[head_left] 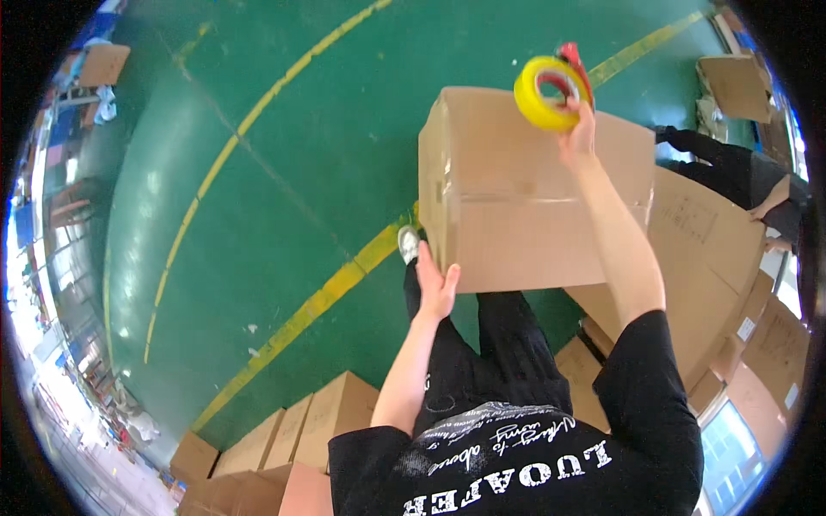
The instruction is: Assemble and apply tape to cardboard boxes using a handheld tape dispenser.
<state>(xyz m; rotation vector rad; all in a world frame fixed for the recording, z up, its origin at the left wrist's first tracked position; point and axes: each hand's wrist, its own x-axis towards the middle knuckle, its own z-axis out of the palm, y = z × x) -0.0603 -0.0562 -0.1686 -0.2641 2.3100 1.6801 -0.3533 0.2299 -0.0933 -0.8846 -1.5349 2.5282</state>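
the cardboard carton [516, 241], in front of the black trousers [514, 331], could tip or slide if the left hand [437, 291] presses unevenly, and the red tape dispenser [571, 54] could drop if the right hand [580, 133] slackens. the right is clamped on the dispenser, yellow tape roll [531, 105] over the carton's far edge; the left, thumb and fingers apart, seems to touch its near left corner

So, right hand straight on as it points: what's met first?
Looks free: beyond the tape dispenser in the right hand, only green floor shows past the cardboard box; clearance over the box is unclear.
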